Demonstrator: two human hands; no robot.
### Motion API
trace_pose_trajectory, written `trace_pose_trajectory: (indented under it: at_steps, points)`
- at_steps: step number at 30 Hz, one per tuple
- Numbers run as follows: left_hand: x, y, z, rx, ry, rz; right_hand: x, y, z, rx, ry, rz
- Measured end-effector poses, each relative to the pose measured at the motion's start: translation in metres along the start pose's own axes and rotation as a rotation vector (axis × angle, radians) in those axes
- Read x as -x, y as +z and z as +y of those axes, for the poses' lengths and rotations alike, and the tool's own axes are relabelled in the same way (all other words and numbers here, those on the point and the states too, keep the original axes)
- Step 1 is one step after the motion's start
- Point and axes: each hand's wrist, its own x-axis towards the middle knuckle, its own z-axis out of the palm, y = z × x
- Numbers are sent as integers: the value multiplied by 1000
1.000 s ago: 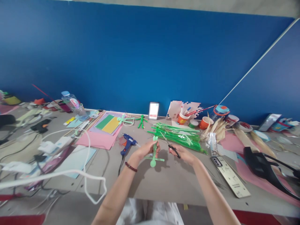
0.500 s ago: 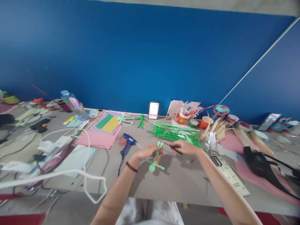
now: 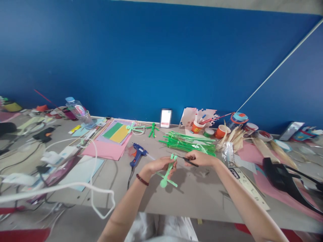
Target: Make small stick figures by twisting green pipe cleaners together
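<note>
Near the middle of the grey table, my left hand (image 3: pixel 164 164) is closed on a light green pipe-cleaner figure (image 3: pixel 164 183), whose round head points down toward me. The figure's two leg ends stick up above my fingers. My right hand (image 3: pixel 198 158) grips black scissors (image 3: pixel 190 162), their blades pointing left toward the leg ends; whether they touch is too small to tell. A dark green figure (image 3: pixel 152 130) stands at the back beside a pale green one (image 3: pixel 131 127) lying down.
A blue glue gun (image 3: pixel 138 153) lies left of my hands. Behind my right hand are bundled green pipe cleaners (image 3: pixel 189 143). Paper cups (image 3: pixel 197 127) and a phone (image 3: pixel 165 118) stand at the back. White cables (image 3: pixel 101 188) loop at the left.
The figure in my left hand has tilted slightly, its leg ends shifting a little right and down. The scissors in my right hand have moved slightly right.
</note>
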Motion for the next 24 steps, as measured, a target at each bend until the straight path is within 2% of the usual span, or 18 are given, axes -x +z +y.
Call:
trace_pose_trajectory:
  at_steps: [11, 17, 24]
  points:
    - [2, 0, 1, -6, 14, -13, -1, 9, -5, -5, -5, 23]
    - [4, -1, 1, -29, -36, -10, 1, 8, -7, 9, -2, 26]
    - [3, -4, -1, -28, -42, -80, 5, 6, -12, 62, 15, 3]
